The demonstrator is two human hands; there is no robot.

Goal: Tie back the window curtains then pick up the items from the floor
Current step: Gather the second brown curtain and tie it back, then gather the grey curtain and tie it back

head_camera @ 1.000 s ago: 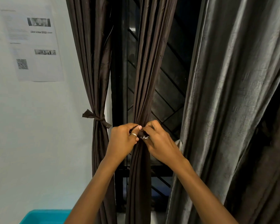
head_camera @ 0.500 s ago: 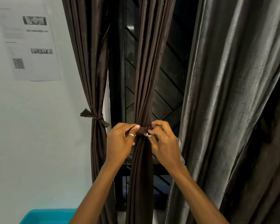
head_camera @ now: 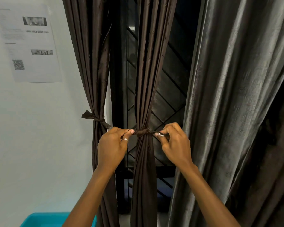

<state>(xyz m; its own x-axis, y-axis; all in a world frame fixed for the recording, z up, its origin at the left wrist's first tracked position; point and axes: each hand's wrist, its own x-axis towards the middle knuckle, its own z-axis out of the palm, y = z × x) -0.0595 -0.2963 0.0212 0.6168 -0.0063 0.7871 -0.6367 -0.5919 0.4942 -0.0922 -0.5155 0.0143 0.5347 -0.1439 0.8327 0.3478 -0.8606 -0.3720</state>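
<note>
So the gathered dark brown fabric curtain panel hangs mid-window with a thin brown fabric tie strip knotted round it about halfway down. The left hand has its fingers pinched on the strip's left end, the right hand pinches the right end, and both ends are stretched out sideways. The matching brown curtain by the wall is tied already, and the silvery grey curtain on the right hangs loose.

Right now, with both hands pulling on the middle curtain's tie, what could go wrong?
1. The left hand and right hand pinch only short ends of the tie; an end may slip free, and the tie may come loose.
2. The grey curtain hangs loose beside the right hand and might get caught in the pull.
</note>
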